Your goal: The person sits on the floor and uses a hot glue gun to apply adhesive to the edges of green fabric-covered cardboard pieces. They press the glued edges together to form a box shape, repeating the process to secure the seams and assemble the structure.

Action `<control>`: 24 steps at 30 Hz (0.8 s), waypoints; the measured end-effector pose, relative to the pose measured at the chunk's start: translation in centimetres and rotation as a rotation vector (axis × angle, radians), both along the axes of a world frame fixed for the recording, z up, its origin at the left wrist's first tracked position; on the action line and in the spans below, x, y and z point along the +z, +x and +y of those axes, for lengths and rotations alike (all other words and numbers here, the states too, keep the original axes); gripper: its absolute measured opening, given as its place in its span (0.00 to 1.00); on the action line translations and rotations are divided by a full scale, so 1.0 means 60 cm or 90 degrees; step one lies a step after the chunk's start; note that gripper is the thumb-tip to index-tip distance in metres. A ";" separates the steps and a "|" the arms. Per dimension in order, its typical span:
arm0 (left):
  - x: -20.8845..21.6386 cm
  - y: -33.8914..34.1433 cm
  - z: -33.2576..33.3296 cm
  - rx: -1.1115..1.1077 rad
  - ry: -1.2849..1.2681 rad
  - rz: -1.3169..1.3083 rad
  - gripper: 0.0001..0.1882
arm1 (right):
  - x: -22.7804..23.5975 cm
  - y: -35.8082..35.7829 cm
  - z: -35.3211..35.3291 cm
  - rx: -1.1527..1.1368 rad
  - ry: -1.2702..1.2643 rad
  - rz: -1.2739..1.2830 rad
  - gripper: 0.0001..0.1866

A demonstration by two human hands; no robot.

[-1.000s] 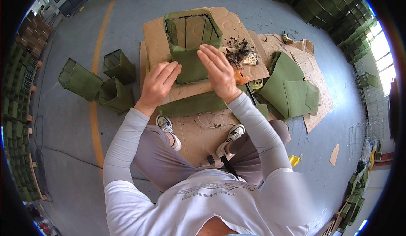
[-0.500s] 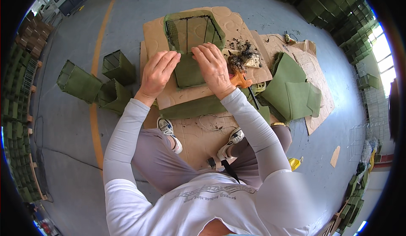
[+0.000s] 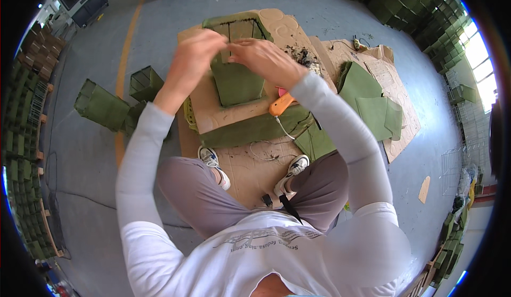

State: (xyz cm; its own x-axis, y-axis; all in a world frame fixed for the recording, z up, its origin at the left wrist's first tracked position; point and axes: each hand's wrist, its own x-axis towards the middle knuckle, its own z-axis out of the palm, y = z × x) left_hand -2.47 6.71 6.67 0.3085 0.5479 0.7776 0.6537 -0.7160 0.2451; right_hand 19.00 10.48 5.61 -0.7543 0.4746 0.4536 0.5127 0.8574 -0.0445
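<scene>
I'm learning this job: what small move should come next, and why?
Perhaps pinch the near rim of the green box: the left hand and right hand are close together over that side, while the orange-handled tool lies unheld.

Left hand (image 3: 199, 55) and right hand (image 3: 261, 55) close together over green box (image 3: 239, 87), blocking near way into its top. Room to reach in from far side, past fingers. Orange handle (image 3: 282, 104) in way by box's near right corner; white cord (image 3: 286, 129) trails below it. Black crumbs (image 3: 303, 56) farther right. At left, gap for hand between cardboard (image 3: 187, 39) and small green bins (image 3: 104, 103); left arm crosses above gap's near part.
</scene>
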 end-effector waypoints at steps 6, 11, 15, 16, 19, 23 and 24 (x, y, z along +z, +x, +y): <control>-0.099 -0.051 -0.092 0.097 0.171 0.025 0.13 | -0.077 -0.003 -0.079 0.009 0.113 0.309 0.20; -0.140 -0.039 -0.062 0.115 0.172 0.022 0.13 | -0.110 -0.028 -0.037 -0.004 0.091 0.271 0.18; -0.132 -0.029 -0.072 0.089 0.183 0.061 0.14 | -0.086 0.012 0.009 0.109 -0.035 0.217 0.11; -0.131 -0.029 -0.078 0.078 0.188 0.073 0.14 | -0.071 0.024 0.013 0.119 -0.053 0.186 0.11; -0.128 -0.017 -0.081 0.050 0.198 0.116 0.15 | -0.046 0.048 0.014 0.108 -0.114 0.103 0.12; -0.119 0.007 -0.055 0.027 0.220 0.154 0.16 | -0.052 0.043 0.004 0.094 -0.046 0.177 0.14; -0.121 0.008 -0.047 0.025 0.225 0.164 0.16 | -0.062 0.034 -0.002 0.103 -0.004 0.225 0.14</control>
